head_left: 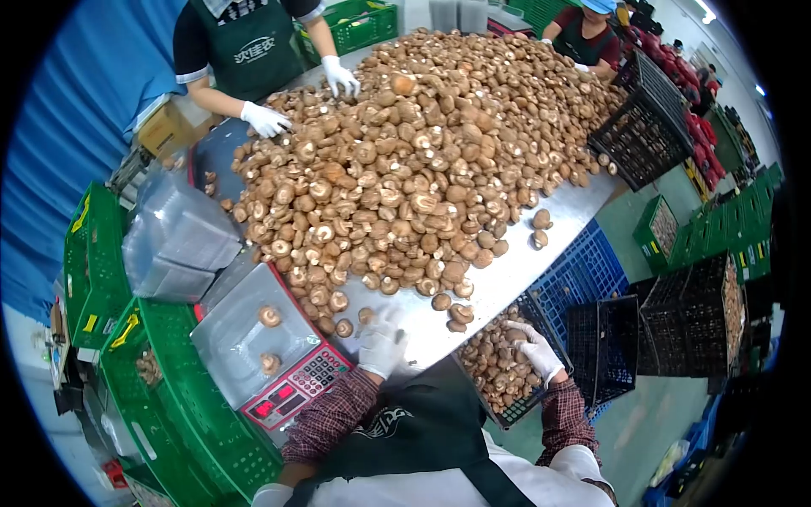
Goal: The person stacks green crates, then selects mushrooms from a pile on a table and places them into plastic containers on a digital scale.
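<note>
My left hand, in a white glove, is over the metal table just right of the scale; motion smears its fingers. Close to it, a few loose mushrooms lie at the near edge of a large heap of brown mushrooms. My right hand, also gloved, is over a black crate of mushrooms, its thumb and fingers around a mushroom. To the left, a clear plastic tray sits on the red-edged scale, with two mushrooms inside.
Stacked clear trays stand beyond the scale, with green crates at far left. Across the table, a co-worker's gloved hands touch the heap; another person is at the far end. Black crates and a blue pallet lie right.
</note>
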Demonstrator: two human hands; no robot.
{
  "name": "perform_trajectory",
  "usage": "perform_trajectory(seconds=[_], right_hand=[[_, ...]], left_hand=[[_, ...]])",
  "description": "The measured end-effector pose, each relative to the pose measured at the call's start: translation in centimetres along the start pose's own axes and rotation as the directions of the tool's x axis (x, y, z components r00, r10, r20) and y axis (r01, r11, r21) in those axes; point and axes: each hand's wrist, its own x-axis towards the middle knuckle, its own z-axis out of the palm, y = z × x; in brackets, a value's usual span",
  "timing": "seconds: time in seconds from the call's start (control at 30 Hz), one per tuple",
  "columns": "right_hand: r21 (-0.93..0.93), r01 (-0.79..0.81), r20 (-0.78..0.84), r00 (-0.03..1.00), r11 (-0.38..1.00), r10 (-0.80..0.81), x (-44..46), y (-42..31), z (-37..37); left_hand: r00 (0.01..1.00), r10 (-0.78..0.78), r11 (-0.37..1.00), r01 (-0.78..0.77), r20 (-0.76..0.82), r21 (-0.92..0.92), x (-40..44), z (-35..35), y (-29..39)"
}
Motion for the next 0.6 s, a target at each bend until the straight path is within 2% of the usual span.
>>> perform_trajectory(seconds=[0.03,0.07,0.13,0.17,0.2,0.23,0.27,0.33,0.37,0.4,0.43,0.47,0.5,0.53,0.57,0.6], right_hand=[[-0.186,-0.183,-0.067,0.983,0.965,0.174,-1.1,-0.3,-0.6],[-0.786,-0.091,-0.144,0.989,0.611,-0.037,-1.2,-0.5,-0.4],[-0.848,-0.144,-0.202,0.978,0.510,-0.060,-0.2,-3.0,1.6],[-0.789,-0.093,-0.215,0.968,0.608,-0.132,0.3,-3.3,2.8],[-0.685,0.095,-0.157,0.949,0.722,-0.274,1.2,-3.1,3.8],[-0.627,0.219,-0.077,0.938,0.748,-0.339,2.2,-4.2,5.0],[-0.687,0.276,-0.035,0.911,0.672,-0.410,3.5,-3.7,6.2],[-0.693,0.349,0.031,0.889,0.631,-0.457,5.6,-3.5,7.5],[-0.688,0.348,0.028,0.890,0.637,-0.456,6.5,-2.2,7.5],[-0.583,0.327,-0.038,0.903,0.744,-0.427,7.6,-0.8,7.3],[-0.466,0.306,-0.097,0.915,0.830,-0.392,8.7,0.3,7.0],[-0.063,0.160,-0.181,0.969,0.985,-0.169,9.1,1.5,6.5],[0.237,0.087,-0.190,0.981,0.968,-0.041,9.0,1.1,6.1],[0.517,0.012,-0.161,0.983,0.856,0.083,8.9,0.8,5.7],[0.682,0.050,-0.130,0.990,0.729,0.054,8.5,0.6,5.8],[0.684,0.052,-0.132,0.990,0.728,0.053,7.6,-0.9,6.1]], left_hand=[[0.994,-0.102,0.992,0.105,-0.048,0.070,0.4,-0.1,-0.1],[0.994,-0.106,0.976,0.111,-0.036,0.185,0.7,-0.5,-0.6],[0.986,-0.164,0.937,0.165,-0.030,0.308,0.9,-0.1,-1.9],[0.986,-0.163,0.937,0.163,-0.027,0.310,0.8,0.1,-2.2],[0.979,-0.194,0.919,0.158,0.066,0.362,0.7,0.2,-2.5],[0.961,-0.228,0.898,0.146,0.156,0.414,0.6,0.2,-2.4],[0.961,-0.227,0.897,0.143,0.158,0.419,0.4,0.4,-2.1],[0.988,-0.123,0.901,0.074,0.088,0.427,0.0,0.4,-0.5],[0.999,-0.018,0.901,-0.001,0.039,0.433,-0.1,0.3,0.2],[0.999,-0.018,0.899,-0.003,0.044,0.438,-0.1,0.4,0.4],[0.994,0.022,0.983,-0.042,0.107,0.181,-0.1,0.6,0.5],[0.985,0.077,0.994,-0.064,0.153,-0.092,0.1,0.9,0.8],[0.978,0.090,0.989,-0.065,0.188,-0.137,0.2,0.7,2.0],[0.978,0.091,0.989,-0.066,0.186,-0.134,0.4,1.3,2.2],[0.951,0.020,0.882,0.129,0.310,-0.454,0.5,2.0,2.4],[0.895,0.002,0.647,0.339,0.446,-0.683,0.5,2.5,2.6]])
